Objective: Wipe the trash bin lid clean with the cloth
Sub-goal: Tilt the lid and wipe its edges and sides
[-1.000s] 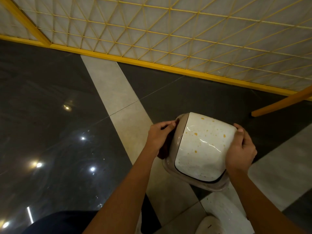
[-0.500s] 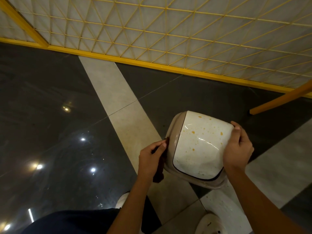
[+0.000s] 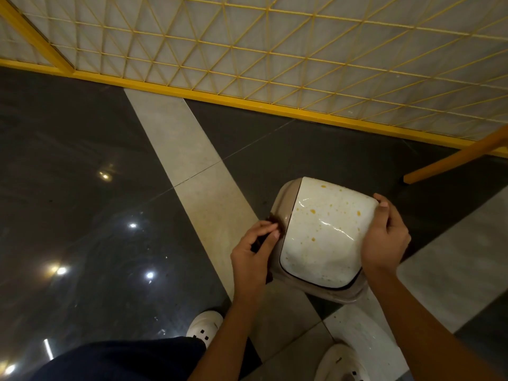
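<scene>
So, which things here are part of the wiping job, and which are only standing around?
For the job: trash bin lid, dark cloth, left hand, right hand.
Not for the job: yellow mesh fence, white shoes, yellow bar.

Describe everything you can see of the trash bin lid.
The trash bin lid is a glossy white flap set in a beige plastic frame, spattered with orange spots. It is held up, tilted. The right hand grips its right edge; the left hand presses a dark cloth against the frame's left side.

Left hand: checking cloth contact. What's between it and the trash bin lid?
A dark cloth, held by the left hand against the trash bin lid; head view.
</scene>
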Available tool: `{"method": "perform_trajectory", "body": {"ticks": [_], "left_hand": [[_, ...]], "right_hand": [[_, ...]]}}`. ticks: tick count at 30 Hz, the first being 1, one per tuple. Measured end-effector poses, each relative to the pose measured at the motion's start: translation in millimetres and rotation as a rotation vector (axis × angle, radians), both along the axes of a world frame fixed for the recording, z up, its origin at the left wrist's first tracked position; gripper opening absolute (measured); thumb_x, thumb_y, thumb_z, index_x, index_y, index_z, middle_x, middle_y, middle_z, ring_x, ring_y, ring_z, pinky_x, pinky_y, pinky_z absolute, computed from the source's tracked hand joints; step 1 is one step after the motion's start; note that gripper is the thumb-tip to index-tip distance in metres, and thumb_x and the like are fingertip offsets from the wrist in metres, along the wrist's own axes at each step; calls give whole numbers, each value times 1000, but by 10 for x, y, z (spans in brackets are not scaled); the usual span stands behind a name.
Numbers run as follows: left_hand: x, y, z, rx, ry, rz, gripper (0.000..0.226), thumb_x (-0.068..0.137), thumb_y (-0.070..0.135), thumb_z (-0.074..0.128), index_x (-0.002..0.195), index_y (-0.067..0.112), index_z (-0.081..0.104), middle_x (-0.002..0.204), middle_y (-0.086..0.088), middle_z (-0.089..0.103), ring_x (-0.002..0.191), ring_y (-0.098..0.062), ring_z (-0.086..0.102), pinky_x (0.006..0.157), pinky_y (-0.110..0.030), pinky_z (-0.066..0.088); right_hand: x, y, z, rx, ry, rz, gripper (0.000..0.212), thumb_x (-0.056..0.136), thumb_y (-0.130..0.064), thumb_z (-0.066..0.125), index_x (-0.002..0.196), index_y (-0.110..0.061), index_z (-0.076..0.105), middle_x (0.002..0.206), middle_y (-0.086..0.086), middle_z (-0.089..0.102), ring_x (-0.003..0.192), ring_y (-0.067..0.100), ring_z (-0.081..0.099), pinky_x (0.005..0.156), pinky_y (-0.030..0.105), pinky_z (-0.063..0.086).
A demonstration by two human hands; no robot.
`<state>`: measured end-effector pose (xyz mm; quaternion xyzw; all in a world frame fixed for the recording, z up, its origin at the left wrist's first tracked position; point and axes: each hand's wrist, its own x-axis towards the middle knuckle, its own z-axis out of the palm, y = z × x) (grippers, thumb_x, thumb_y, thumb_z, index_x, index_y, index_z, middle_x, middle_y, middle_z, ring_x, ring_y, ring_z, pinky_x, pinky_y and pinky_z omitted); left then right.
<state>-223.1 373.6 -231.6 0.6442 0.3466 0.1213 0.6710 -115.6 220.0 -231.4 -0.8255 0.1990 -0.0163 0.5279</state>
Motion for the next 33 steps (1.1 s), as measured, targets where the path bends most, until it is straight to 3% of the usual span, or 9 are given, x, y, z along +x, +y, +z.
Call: {"method": "perform_trajectory", "body": {"ticks": [5,10,15,19,27,30,33], "left_hand": [[224,105,78,43,-23,-60,22,81,10,66,90,30,68,97,22,66,98,7,60,87,-6,44],[-122,27,-76,41,21,-14,25,80,7,65,89,30,67,103,13,66,100,6,60,92,-10,44],[-82,61,-72,4,18,-11,24,80,4,65,86,27,68,96,11,68,92,7,62,84,-5,45],[106,61,36,14,-51,-47,21,81,5,65,88,24,69,102,9,67,96,7,60,84,-4,43],[-422,-154,-240,20,89,68,21,80,5,66,82,26,67,93,33,65,96,12,58,88,-8,43],[-422,-137,-282,24,87,62,20,77,2,68,78,22,68,92,25,67,97,2,60,93,-20,44],[-322,-103,-200,52,19,53,23,77,1,67,79,24,68,93,20,68,98,-4,61,93,-18,45]], "right_hand": [[-14,1,9,9,6,0,37,98,-35,34,124,-22,57,125,0,56,113,15,50,91,28,38],[-17,9,32,23,5,-6,36,98,-34,34,124,-22,57,124,1,57,109,12,49,90,28,39],[-5,-4,21,11,6,-7,36,98,-33,35,123,-22,58,124,1,58,109,12,50,89,27,39],[-12,10,30,4,16,-6,36,98,-34,35,124,-22,57,124,2,57,110,13,50,91,29,40],[-12,16,45,15,18,-8,36,98,-34,34,125,-22,56,123,2,57,111,16,52,92,28,40],[2,7,40,3,17,-4,37,98,-34,34,125,-22,56,123,2,58,112,16,52,92,28,40],[-7,9,34,-1,13,-3,37,98,-35,34,125,-22,56,123,2,58,112,18,53,95,33,43]]}}
